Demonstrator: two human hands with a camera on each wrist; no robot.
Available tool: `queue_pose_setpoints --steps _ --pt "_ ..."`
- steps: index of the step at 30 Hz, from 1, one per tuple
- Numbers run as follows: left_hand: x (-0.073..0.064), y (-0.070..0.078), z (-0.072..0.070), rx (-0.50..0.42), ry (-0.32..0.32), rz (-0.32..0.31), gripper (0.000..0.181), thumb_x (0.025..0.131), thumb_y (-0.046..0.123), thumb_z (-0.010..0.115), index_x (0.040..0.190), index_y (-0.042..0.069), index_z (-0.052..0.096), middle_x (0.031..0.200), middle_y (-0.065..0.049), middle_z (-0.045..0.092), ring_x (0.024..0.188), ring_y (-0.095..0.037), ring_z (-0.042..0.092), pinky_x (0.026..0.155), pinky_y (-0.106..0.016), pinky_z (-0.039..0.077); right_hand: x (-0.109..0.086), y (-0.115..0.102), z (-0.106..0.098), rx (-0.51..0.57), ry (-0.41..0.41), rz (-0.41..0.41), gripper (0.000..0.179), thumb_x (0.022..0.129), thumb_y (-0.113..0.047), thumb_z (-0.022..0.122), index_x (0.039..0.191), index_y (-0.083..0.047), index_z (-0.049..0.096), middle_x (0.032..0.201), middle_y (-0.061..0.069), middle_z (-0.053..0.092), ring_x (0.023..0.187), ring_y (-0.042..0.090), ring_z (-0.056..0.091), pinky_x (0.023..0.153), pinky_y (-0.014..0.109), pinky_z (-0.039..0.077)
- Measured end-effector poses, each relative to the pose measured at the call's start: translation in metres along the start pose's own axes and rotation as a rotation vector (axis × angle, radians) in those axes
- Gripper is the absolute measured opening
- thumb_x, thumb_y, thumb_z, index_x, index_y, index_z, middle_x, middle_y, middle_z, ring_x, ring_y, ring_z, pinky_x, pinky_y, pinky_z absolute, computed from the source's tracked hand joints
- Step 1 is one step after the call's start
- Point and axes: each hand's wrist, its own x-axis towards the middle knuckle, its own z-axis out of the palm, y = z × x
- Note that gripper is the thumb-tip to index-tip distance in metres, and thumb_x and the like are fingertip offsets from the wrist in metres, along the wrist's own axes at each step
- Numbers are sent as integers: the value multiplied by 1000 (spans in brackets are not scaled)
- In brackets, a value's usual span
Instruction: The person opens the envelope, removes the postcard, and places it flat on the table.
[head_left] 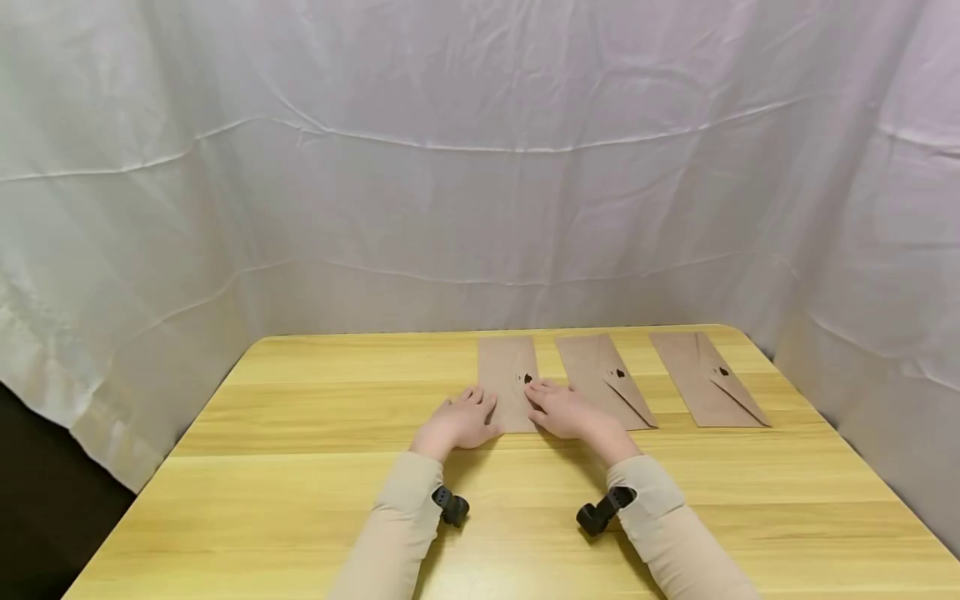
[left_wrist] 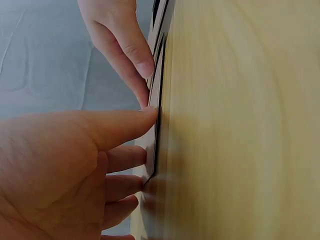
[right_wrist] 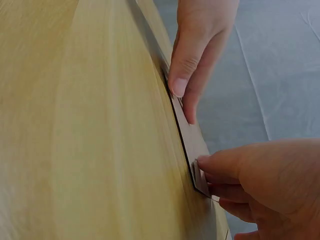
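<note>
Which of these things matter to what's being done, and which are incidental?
In the work:
left brown envelope, touched by the left hand and right hand
probably the middle envelope and right envelope alongside

Just around:
wood-grain table
pale curtain
two wrist cameras

No word, number or brand can be read. Each of the three envelopes carries one small dark printed mark, roughly heart-shaped, with a tinier dark mark just to its left that may be lettering but is too small to make out. On the left envelope [head_left: 504,367], the dark mark [head_left: 528,378] sits near the right edge. The middle envelope [head_left: 592,379] bears its mark [head_left: 620,373] at the flap, and so does the right envelope [head_left: 697,383], whose mark [head_left: 723,371] looks most like a heart.
</note>
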Motion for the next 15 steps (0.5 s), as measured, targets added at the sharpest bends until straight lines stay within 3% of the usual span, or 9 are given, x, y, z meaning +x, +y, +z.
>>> queue_pose_setpoints --steps 15 --pt "-21 -12 0 13 0 25 67 99 49 46 154 13 31 161 -13 24 151 -31 20 120 -55 21 -8 -20 -1 -19 -22 -17 53 102 -32 49 148 -7 41 157 9 36 148 29 29 117 62 21"
